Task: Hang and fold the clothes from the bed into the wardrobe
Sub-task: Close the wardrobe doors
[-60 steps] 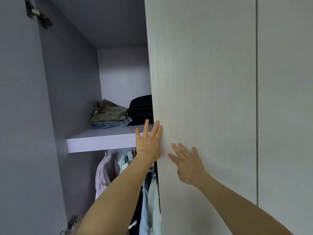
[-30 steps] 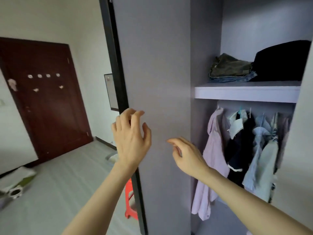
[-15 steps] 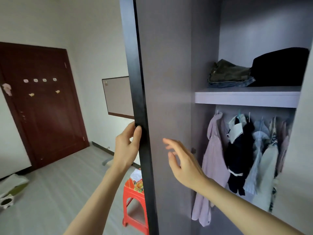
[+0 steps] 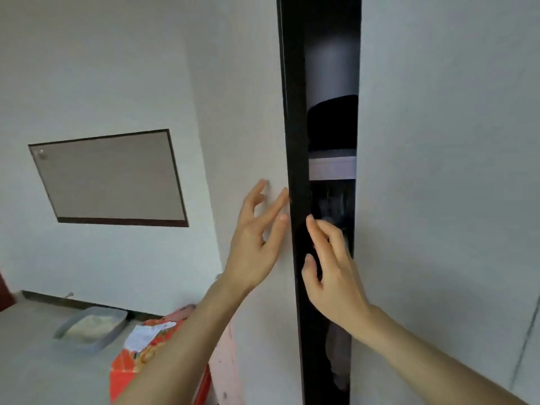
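With the clothes (image 4: 331, 124) on the shelf behind a nearly shut door (image 4: 254, 112), left hand (image 4: 257, 238) and right hand (image 4: 333, 270), both loose-fingered and empty, should push it flush, fingers clear of the gap.

Wardrobe door (image 4: 251, 112) white, edge black; stool (image 4: 137, 355) red-orange, patterned.

Wall: framed board (image 4: 109, 178), mounted tilted | Floor: grey tray (image 4: 90, 328) with pale contents, beside wall | Red stool (image 4: 140, 361), paper sheet (image 4: 149, 334) on top
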Available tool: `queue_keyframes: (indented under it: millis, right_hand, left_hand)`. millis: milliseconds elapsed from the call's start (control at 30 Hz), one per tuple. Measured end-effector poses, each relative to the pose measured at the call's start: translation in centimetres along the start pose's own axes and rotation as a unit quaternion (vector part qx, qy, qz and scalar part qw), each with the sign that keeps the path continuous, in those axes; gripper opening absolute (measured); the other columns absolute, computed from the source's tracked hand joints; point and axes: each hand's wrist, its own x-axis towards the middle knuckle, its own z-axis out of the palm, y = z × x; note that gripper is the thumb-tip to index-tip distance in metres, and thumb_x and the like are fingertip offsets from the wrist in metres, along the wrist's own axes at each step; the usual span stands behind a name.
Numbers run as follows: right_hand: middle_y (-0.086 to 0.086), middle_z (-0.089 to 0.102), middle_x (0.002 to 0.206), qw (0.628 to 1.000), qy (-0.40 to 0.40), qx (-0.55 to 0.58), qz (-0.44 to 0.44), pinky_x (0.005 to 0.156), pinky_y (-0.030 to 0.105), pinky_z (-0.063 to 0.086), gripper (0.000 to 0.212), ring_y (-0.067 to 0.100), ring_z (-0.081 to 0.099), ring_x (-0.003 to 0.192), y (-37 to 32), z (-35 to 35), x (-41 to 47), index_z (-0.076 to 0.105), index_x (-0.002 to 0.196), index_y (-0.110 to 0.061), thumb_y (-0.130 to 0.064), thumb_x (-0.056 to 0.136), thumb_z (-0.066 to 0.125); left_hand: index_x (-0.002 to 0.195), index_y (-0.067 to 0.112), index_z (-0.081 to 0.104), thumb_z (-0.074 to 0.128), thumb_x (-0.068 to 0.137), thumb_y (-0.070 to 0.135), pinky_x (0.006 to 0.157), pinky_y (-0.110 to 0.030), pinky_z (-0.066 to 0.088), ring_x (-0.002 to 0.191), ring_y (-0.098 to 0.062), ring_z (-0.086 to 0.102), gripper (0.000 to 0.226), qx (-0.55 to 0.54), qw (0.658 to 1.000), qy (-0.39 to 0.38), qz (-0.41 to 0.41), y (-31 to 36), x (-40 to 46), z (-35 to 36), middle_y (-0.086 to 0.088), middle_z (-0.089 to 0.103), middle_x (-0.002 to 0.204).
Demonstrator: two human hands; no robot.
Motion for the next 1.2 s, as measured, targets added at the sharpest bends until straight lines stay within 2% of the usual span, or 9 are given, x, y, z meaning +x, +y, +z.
queue_keyframes:
  millis: [100, 200, 333, 433, 500, 767, 933, 1133, 1200]
  right_hand:
    - [0.005, 0.036, 0.126, 0.997, 0.014, -0.038, 0.058, 0.095, 0.010, 0.033, 0.054, 0.014, 0.044, 0.111, 3.1, -1.4, 0.7, 0.033, 0.142, -0.007, -0.022, 0.091, 0.041]
    - [0.007, 0.038, 0.127, 0.989, 0.007, -0.020, 0.149, 0.098, 0.008, 0.030, 0.055, 0.013, 0.043, 0.114, 5.1, -1.8, 1.9, 0.029, 0.145, -0.008, -0.017, 0.094, 0.046]
    - [0.005, 0.033, 0.132, 0.964, -0.010, 0.021, 0.264, 0.102, 0.027, 0.038, 0.058, 0.018, 0.042, 0.120, 6.9, -1.7, 4.3, 0.019, 0.149, -0.011, -0.010, 0.096, 0.043]
    - [0.004, 0.034, 0.133, 0.946, -0.006, 0.046, 0.320, 0.090, 0.013, 0.035, 0.056, 0.015, 0.044, 0.119, 8.9, -1.9, 6.0, 0.023, 0.148, -0.010, -0.007, 0.095, 0.041]
    - [0.002, 0.039, 0.135, 0.938, -0.003, 0.047, 0.343, 0.084, 0.012, 0.033, 0.053, 0.015, 0.046, 0.119, 10.1, -1.9, 6.7, 0.030, 0.145, -0.012, -0.008, 0.094, 0.041]
    - [-0.002, 0.041, 0.145, 0.927, 0.005, 0.105, 0.361, 0.102, 0.023, 0.036, 0.058, 0.015, 0.042, 0.130, 14.3, -1.1, 8.0, 0.035, 0.143, -0.019, -0.002, 0.089, 0.041]
    - [0.005, 0.034, 0.142, 0.940, 0.008, 0.085, 0.331, 0.089, 0.002, 0.023, 0.056, 0.013, 0.037, 0.130, 15.4, -1.0, 8.4, 0.035, 0.143, -0.010, 0.006, 0.089, 0.039]
    - [0.007, 0.039, 0.139, 0.952, -0.007, 0.028, 0.305, 0.088, 0.005, 0.027, 0.055, 0.015, 0.039, 0.127, 16.2, -0.6, 8.3, 0.034, 0.143, -0.009, 0.003, 0.090, 0.041]
    - [0.010, 0.046, 0.132, 0.954, -0.022, -0.064, 0.293, 0.090, 0.017, 0.039, 0.053, 0.020, 0.044, 0.123, 15.7, -0.3, 8.5, 0.036, 0.142, -0.003, -0.002, 0.089, 0.043]
  left_hand:
    - [0.142, 0.040, 0.029, 0.040, 0.099, 0.035, 0.115, -0.029, 0.018, 0.145, -0.008, 0.004, 0.045, 0.056, 0.998, -0.035, 0.021, -0.2, 2.2, 4.1, 0.007, 0.007, 0.158]
    - [0.141, 0.041, 0.017, 0.044, 0.099, 0.025, 0.115, -0.027, 0.010, 0.146, -0.017, 0.001, 0.052, 0.095, 0.993, -0.054, 0.040, -1.0, 4.3, 7.0, -0.003, 0.002, 0.159]
    - [0.145, 0.037, 0.014, 0.052, 0.092, 0.010, 0.104, -0.031, 0.029, 0.145, -0.032, 0.007, 0.070, 0.177, 0.980, -0.066, 0.060, -2.5, 6.6, 9.6, -0.013, 0.005, 0.158]
    - [0.148, 0.028, 0.024, 0.056, 0.088, 0.010, 0.101, -0.045, 0.038, 0.142, -0.039, 0.012, 0.070, 0.224, 0.970, -0.069, 0.062, -3.2, 8.3, 11.4, -0.017, 0.008, 0.157]
    - [0.149, 0.032, 0.017, 0.053, 0.091, 0.017, 0.106, -0.047, 0.036, 0.143, -0.036, 0.005, 0.070, 0.252, 0.963, -0.090, 0.036, -3.5, 9.2, 12.4, -0.013, 0.000, 0.158]
    - [0.148, 0.037, -0.007, 0.044, 0.095, 0.029, 0.114, -0.044, 0.019, 0.144, -0.030, -0.011, 0.074, 0.354, 0.925, -0.137, -0.021, -4.0, 11.8, 15.4, -0.006, -0.024, 0.154]
    - [0.148, 0.037, -0.008, 0.044, 0.095, 0.028, 0.115, -0.046, 0.018, 0.144, -0.031, -0.011, 0.075, 0.375, 0.916, -0.138, -0.028, -4.4, 12.6, 16.0, -0.007, -0.023, 0.155]
    - [0.148, 0.037, -0.010, 0.044, 0.094, 0.027, 0.114, -0.046, 0.019, 0.144, -0.031, -0.011, 0.077, 0.387, 0.912, -0.135, -0.018, -5.3, 12.8, 16.2, -0.007, -0.023, 0.155]
    - [0.148, 0.037, -0.009, 0.044, 0.095, 0.028, 0.114, -0.046, 0.018, 0.144, -0.030, -0.011, 0.076, 0.385, 0.912, -0.138, -0.019, -5.5, 12.9, 16.3, -0.006, -0.024, 0.155]
